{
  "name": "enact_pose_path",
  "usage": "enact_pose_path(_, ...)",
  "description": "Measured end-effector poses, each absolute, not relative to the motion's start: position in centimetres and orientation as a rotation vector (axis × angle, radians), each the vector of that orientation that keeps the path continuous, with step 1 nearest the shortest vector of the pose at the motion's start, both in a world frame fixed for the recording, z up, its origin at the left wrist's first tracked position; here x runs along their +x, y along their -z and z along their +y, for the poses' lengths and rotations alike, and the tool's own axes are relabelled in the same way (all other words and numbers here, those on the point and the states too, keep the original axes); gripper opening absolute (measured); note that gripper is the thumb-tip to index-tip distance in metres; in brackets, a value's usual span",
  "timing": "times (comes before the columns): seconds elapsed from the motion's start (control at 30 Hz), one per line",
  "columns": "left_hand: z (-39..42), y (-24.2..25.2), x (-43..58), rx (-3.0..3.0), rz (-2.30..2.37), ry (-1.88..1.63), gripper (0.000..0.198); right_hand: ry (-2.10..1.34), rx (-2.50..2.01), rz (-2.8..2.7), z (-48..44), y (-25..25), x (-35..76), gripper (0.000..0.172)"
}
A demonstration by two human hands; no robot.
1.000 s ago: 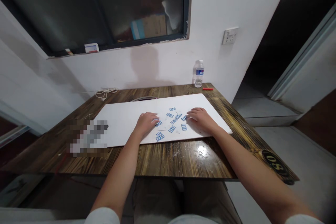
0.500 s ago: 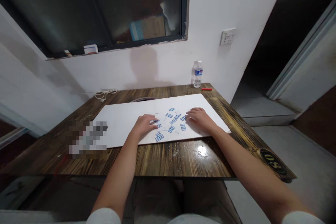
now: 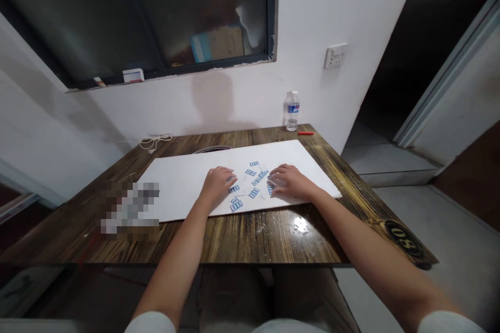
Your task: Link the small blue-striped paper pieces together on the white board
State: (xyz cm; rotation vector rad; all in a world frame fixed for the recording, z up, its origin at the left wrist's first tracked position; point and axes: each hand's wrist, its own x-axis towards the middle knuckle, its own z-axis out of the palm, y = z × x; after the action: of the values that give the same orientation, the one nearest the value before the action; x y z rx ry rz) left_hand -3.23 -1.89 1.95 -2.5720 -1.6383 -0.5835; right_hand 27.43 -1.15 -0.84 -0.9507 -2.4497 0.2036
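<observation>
Watching my feed, I see the right hand (image 3: pixel 291 182) has slid inward since the earlier frame, its fingers (image 3: pixel 275 182) half-curled over a blue striped piece (image 3: pixel 270 190); I cannot tell whether it has hold. The left hand (image 3: pixel 219 184) lies palm down, loosely curled, holding nothing I can see, just above another piece (image 3: pixel 233 189). The remaining blue pieces (image 3: pixel 253 193) lie scattered between both hands on the white board (image 3: pixel 183 190), atop the wooden table (image 3: pixel 250 239).

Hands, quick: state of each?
Left hand: open, palm down on the white board, holding nothing visible.
Right hand: cannot tell, fingertips at a blue piece.
</observation>
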Motion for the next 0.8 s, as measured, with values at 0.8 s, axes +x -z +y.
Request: enact_pose_path(0.8, -2.6, -2.1, -1.2, -2.573, -1.602, 0.648, 0.024, -0.424, -1.41, -2.32, -1.8, 1.2, 24.9, 0.031)
